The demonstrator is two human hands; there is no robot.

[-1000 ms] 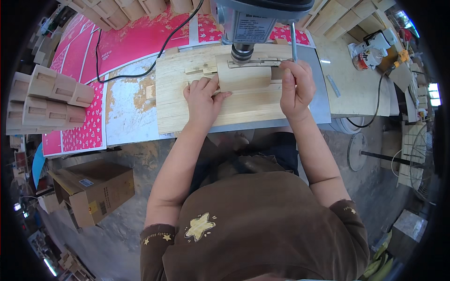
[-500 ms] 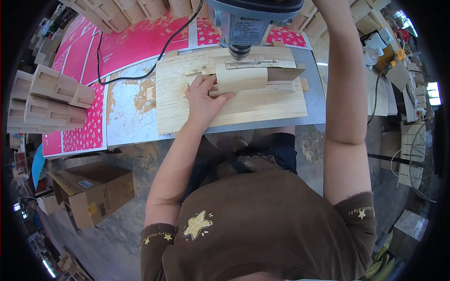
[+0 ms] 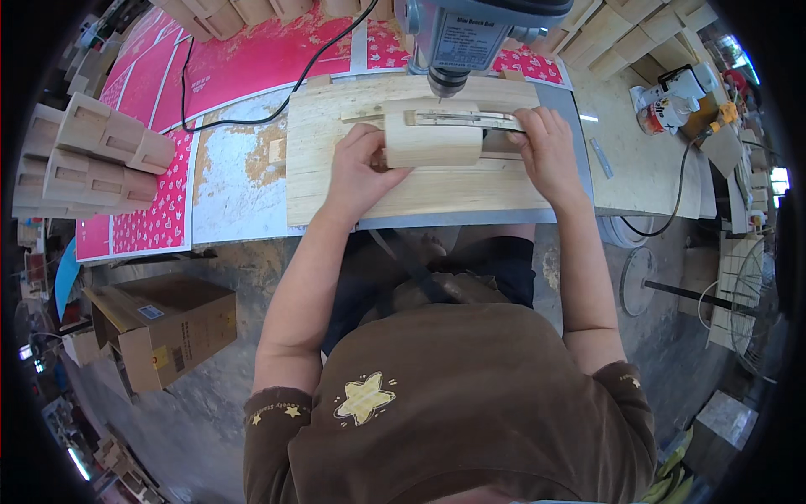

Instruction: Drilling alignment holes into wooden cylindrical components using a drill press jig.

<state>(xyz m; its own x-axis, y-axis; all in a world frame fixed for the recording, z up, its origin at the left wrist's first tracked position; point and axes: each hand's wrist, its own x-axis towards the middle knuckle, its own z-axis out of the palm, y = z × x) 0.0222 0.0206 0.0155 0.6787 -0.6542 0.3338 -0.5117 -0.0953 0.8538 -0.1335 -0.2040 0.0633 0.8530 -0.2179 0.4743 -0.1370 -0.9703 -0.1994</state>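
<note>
Beneath the bench drill (image 3: 462, 40) lies a pale, rounded wooden piece (image 3: 432, 147) with a shallow recess in its upper side. It rests on a flat wooden board (image 3: 336, 197) fitted with strips. My left hand (image 3: 361, 172) grips its left end, thumb along the near edge, fingertips partly hidden. On the right, my right hand (image 3: 546, 151) pinches the end of a thin slotted strip (image 3: 478, 119) that lies across the top of the piece. The drill chuck (image 3: 447, 81) hangs just above the strip, its bit apart from the wood.
Stacked wooden pieces (image 3: 101, 160) stand at the left, with more along the back. A black cable (image 3: 277, 113) crosses the pink sheet (image 3: 243, 71). A white container (image 3: 667, 113) stands on the right-hand bench. An open cardboard box (image 3: 180, 332) sits on the floor.
My right hand has come down from up beside the drill to the strip's right end. My left hand stays at the wooden piece. The whole view has shifted slightly.
</note>
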